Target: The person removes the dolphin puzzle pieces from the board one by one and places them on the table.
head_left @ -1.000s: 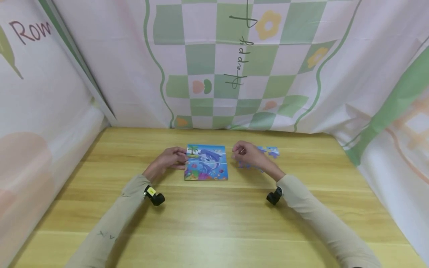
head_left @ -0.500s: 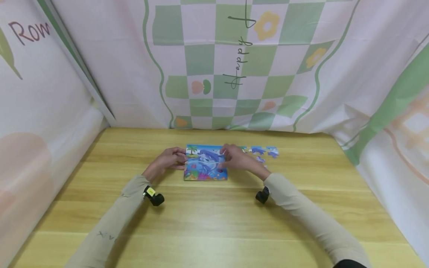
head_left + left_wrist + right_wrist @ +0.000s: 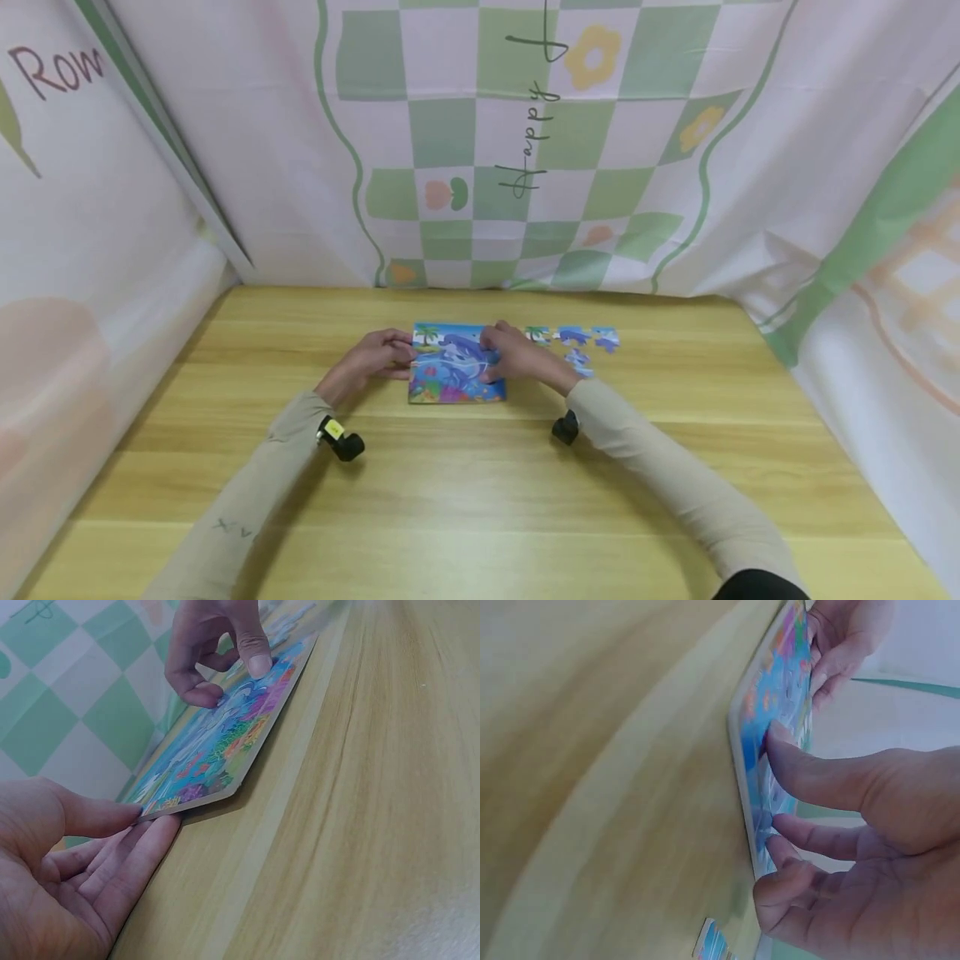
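A jigsaw puzzle board (image 3: 450, 387) with a dolphin picture lies near the back of the table. My left hand (image 3: 372, 354) pinches its left edge; in the left wrist view the thumb rests on top and the fingers lie under that edge, which sits raised above the wood. Over the right part of the picture is my right hand (image 3: 517, 354). Its thumb (image 3: 802, 769) and fingertips touch the surface with a gap between them. Loose puzzle pieces lie right of the board, among them a palm-tree piece (image 3: 537, 334) and a dolphin piece (image 3: 572, 335).
Two more visible loose pieces are a blue one (image 3: 606, 338) at the far right and another (image 3: 578, 361) nearer my right wrist. A patterned curtain (image 3: 442, 133) hangs along the table's back edge, with white cloth (image 3: 112, 208) at the left side.
My right hand has moved left from beside the loose pieces onto the right part of the puzzle board, bringing the loose pieces into fuller view. My left hand keeps its hold on the left edge.
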Demonstrator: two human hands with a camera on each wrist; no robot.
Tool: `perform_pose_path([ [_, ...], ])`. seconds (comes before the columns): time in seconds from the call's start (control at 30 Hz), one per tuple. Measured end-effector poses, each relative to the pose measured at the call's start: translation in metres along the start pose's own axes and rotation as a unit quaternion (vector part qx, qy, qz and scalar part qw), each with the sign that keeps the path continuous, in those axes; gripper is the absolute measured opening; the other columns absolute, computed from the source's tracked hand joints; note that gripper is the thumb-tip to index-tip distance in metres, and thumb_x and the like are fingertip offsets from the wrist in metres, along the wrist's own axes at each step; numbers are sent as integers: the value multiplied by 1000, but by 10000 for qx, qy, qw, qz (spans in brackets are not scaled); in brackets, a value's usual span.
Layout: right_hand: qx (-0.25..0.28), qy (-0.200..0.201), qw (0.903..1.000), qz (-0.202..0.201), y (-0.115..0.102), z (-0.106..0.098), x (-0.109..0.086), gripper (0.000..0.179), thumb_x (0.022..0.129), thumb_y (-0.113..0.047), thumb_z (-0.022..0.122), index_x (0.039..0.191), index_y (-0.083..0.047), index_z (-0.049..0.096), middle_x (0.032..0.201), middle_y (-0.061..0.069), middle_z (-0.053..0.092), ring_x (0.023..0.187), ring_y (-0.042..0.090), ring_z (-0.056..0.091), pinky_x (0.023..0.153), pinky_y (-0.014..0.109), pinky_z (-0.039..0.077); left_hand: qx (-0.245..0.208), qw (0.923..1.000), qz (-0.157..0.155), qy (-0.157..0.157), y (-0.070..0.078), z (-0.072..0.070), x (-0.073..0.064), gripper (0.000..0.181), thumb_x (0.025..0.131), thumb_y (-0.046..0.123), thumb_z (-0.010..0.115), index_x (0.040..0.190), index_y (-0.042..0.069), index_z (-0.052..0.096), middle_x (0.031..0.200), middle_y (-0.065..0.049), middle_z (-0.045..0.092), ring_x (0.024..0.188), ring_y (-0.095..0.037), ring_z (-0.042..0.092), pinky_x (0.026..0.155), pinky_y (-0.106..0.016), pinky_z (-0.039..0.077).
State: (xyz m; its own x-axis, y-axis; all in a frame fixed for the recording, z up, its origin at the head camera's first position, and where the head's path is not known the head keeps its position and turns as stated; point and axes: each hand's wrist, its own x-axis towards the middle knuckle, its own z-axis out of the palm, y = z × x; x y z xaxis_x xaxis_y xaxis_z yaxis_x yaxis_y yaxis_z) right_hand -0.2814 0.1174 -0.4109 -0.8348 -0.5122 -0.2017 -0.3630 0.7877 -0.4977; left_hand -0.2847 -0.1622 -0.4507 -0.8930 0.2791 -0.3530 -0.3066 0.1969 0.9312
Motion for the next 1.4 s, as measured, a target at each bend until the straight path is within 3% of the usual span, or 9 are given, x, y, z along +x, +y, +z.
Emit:
perform_pose_path([
  [0.3, -67, -23, 10000, -5, 1, 0, 4, 41, 90, -15, 84, 111, -5, 50, 110, 11, 49, 99, 27, 45, 85, 39, 47, -101, 9999, -103, 77, 3, 2, -2, 46, 104, 1, 59, 147, -7, 45, 122, -16, 59, 102, -22, 65, 88, -28, 67],
  [0.5, 47, 172, 9998, -109, 1, 2, 0, 40, 91, -13, 83, 114, -3, 52, 114, 14, 54, 99, 27, 49, 86, 41, 51, -94, 9999, -91, 74, 3, 1, -3, 47, 104, 1, 59, 148, -7, 44, 123, -16, 59, 103, -23, 65, 89, -29, 67],
  [0.73, 314, 392, 9984, -245, 5, 6, -3, 41, 92, -13, 82, 117, -2, 51, 122, 17, 55, 109, 31, 54, 96, 48, 55, -58, 10000, -46, 53, 1, 0, -2, 47, 104, 1, 58, 148, -7, 44, 124, -18, 60, 106, -24, 65, 89, -30, 67],
  [1.03, 494, 701, 9958, -306, 8, 8, -5, 25, 96, -2, 72, 114, 0, 55, 116, 20, 55, 101, 31, 58, 86, 41, 61, 0, 10000, -4, 28, 4, 2, -3, 47, 104, 4, 60, 148, -7, 45, 126, -19, 60, 108, -26, 65, 92, -31, 66],
  [1.2, 931, 893, 9901, -562, 14, 8, -5, 15, 96, 8, 65, 108, 2, 58, 105, 18, 60, 96, 29, 61, 84, 38, 62, 6, 10000, 50, -16, 2, 2, -3, 48, 104, 3, 59, 148, -8, 44, 125, -19, 60, 107, -24, 66, 92, -31, 66],
  [1.4, 1614, 808, 9812, -678, 18, 4, -8, 11, 98, 6, 64, 108, 3, 60, 99, 14, 62, 93, 25, 61, 78, 28, 57, -11, 10000, 45, 53, 2, 3, -4, 48, 104, 2, 59, 148, -8, 43, 123, -16, 60, 105, -22, 65, 91, -29, 66],
])
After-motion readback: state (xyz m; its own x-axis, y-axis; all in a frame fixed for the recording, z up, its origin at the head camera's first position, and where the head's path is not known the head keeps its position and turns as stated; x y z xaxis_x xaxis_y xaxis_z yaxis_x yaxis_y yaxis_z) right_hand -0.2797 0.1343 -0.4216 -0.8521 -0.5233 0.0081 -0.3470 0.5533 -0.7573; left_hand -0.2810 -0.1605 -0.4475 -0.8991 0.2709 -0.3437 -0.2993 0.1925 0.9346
